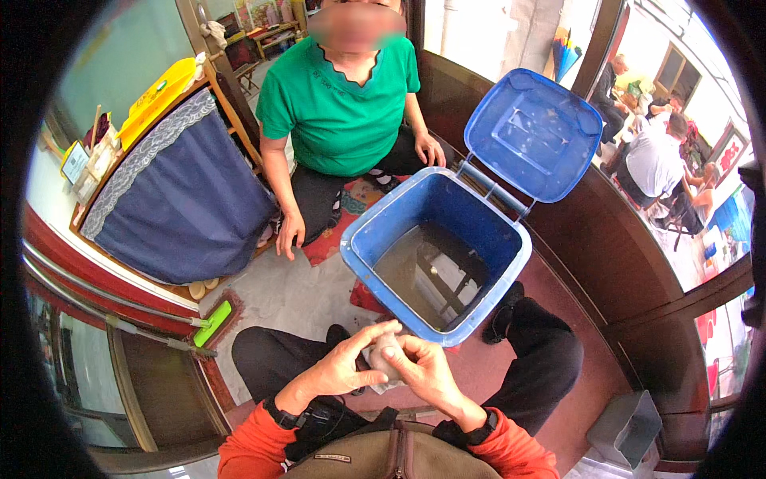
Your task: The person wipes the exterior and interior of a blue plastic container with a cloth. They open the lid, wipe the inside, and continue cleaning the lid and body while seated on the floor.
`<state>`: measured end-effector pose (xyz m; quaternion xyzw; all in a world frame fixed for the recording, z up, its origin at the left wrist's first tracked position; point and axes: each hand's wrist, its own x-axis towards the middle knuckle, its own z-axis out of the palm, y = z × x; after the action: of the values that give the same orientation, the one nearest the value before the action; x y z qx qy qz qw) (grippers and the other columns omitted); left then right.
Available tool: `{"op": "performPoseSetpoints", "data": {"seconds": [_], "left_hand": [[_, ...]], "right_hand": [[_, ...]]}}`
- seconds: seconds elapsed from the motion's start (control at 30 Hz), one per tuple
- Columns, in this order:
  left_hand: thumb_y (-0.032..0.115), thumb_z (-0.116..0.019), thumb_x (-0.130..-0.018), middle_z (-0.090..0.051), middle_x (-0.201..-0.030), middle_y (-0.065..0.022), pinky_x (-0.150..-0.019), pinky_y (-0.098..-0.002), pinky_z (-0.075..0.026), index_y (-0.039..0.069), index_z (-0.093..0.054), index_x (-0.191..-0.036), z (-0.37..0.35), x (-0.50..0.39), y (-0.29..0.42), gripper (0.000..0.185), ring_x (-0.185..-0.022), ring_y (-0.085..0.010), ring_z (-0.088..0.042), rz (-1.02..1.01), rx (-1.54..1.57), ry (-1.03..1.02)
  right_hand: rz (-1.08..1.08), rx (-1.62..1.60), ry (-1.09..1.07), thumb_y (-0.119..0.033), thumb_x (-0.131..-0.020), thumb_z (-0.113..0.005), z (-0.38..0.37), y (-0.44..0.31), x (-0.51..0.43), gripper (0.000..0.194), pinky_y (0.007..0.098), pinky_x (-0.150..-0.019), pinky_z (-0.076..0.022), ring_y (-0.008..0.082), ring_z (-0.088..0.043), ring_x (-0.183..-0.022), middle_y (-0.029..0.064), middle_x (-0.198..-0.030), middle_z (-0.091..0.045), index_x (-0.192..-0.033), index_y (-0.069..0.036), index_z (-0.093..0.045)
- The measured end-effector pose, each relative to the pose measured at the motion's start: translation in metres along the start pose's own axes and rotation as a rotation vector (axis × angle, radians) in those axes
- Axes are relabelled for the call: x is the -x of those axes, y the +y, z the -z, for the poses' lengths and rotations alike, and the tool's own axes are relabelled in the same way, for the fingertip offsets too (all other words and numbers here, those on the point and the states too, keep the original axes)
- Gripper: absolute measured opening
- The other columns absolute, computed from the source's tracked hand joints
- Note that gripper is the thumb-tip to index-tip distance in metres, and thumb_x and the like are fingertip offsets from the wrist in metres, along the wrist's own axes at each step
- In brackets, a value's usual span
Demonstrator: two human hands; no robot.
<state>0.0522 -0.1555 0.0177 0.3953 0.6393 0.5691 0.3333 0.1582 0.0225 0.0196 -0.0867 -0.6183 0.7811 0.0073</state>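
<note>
Between my two hands, just in front of the near rim of a blue plastic bin, is a small greyish rounded lump point(385, 357); its material cannot be told. My left hand point(341, 363) curls round its left side, thumb and fingers touching it or nearly so. My right hand point(426, 369) grips it from the right, the thumb lying on top. The square blue bin point(371, 281) holds murky grey-brown water point(407, 269) with window reflections on it. Its hinged blue lid point(532, 135) is swung back to the far right. Something pale shows below the lump, partly hidden.
A person in a green shirt point(344, 108) sits opposite, hands apart from mine. Left are a shelf behind a navy curtain point(179, 197) and a green floor brush point(212, 324). A grey waste bin point(625, 428) stands lower right. People sit beyond the glass point(655, 155).
</note>
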Motion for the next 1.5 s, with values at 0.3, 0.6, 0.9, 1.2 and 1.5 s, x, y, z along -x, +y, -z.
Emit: {"op": "performPoseSetpoints", "data": {"seconds": [0.3,0.6,0.9,1.2,1.5], "left_hand": [[0.016,-0.08,-0.094,-0.059,-0.142,-0.0105,-0.11,-0.035,-0.045,0.001,-0.045,-0.153,-0.005,0.001,0.003,0.07,-0.129,-0.0176,-0.056,0.098,0.093,0.14],[0.004,-0.068,-0.098,-0.07,-0.119,-0.0043,-0.096,-0.0298,-0.055,-0.001,-0.062,-0.132,0.018,-0.016,0.012,0.036,-0.107,-0.013,-0.068,0.289,0.498,0.393],[0.007,-0.069,-0.094,-0.065,-0.093,-0.0042,-0.077,-0.028,-0.055,-0.001,-0.065,-0.117,0.112,-0.115,0.062,0.025,-0.086,-0.011,-0.063,0.131,-0.281,0.537],[0.015,-0.071,-0.089,-0.071,-0.1,-0.0141,-0.076,-0.0489,-0.057,0.022,-0.065,-0.128,0.1,-0.304,0.033,0.04,-0.09,-0.0389,-0.072,-0.298,-1.259,0.5],[0.015,-0.06,-0.097,-0.064,-0.1,-0.0076,-0.072,-0.0413,-0.06,0.02,-0.069,-0.121,0.041,-0.389,-0.011,0.026,-0.088,-0.0273,-0.072,-0.656,-1.434,0.082]], "right_hand": [[0.177,0.074,0.093,-0.024,-0.103,-0.07,0.001,-0.009,-0.022,0.023,0.0302,-0.077,-0.0476,0.0105,-0.058,-0.086,0.003,-0.089,-0.068,-0.103,-0.001,-0.075],[0.238,0.389,0.083,-0.028,-0.091,-0.079,0.023,-0.012,-0.059,0.032,0.0401,-0.08,-0.0573,0.0286,-0.07,-0.087,0.018,-0.117,-0.059,-0.106,-0.002,-0.068],[0.348,0.848,-0.112,-0.02,-0.092,-0.074,0.068,-0.016,-0.098,0.019,0.0439,-0.081,-0.0574,0.0329,-0.071,-0.091,0.0155,-0.11,-0.062,-0.101,-0.004,-0.069],[0.627,1.026,-0.074,-0.015,-0.083,-0.072,0.066,0.024,-0.091,0.013,0.0434,-0.073,-0.0524,0.0302,-0.063,-0.085,0.0112,-0.091,-0.057,-0.084,-0.007,-0.063],[0.675,1.197,-0.117,-0.016,-0.082,-0.062,0.077,0.025,-0.076,0.006,0.0362,-0.075,-0.0473,0.0229,-0.061,-0.089,0.0076,-0.092,-0.056,-0.084,-0.01,-0.063]]}}
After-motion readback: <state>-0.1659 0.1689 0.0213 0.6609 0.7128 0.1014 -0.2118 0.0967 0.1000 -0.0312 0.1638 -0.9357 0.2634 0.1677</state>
